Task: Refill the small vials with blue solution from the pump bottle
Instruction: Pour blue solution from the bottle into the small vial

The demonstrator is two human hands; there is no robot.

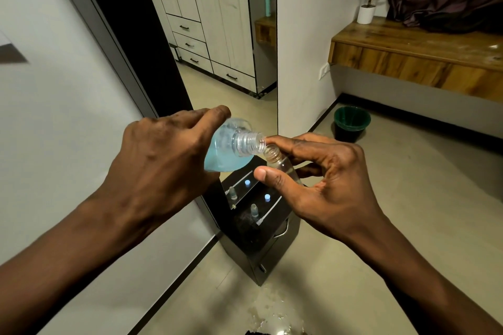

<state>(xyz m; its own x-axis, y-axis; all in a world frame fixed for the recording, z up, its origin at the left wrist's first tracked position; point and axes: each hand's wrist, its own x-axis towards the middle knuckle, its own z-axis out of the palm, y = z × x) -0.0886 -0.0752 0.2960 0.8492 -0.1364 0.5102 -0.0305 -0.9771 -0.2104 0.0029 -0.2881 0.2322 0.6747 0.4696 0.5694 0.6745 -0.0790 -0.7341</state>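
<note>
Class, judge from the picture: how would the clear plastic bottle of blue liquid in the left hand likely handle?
The clear plastic bottle of blue liquid looks thin-walled, so it probably dents under a squeeze. Partly full, it is likely light, its weight shifting as the liquid sloshes. Uncapped, it would spill if tipped further.

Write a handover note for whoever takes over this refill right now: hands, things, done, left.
Left hand grips the pump bottle, pump off, tilted, its open neck at the mouth of the small vial.
Right hand pinches that vial, tilted under the neck.
Black stand below holds a blue cap and a small clear piece.
Done: bottle opened, pour set up; the vial shows no blue yet.
Left: fill this vial, cap it, probably others. Mind the wet patch on the floor.
</note>
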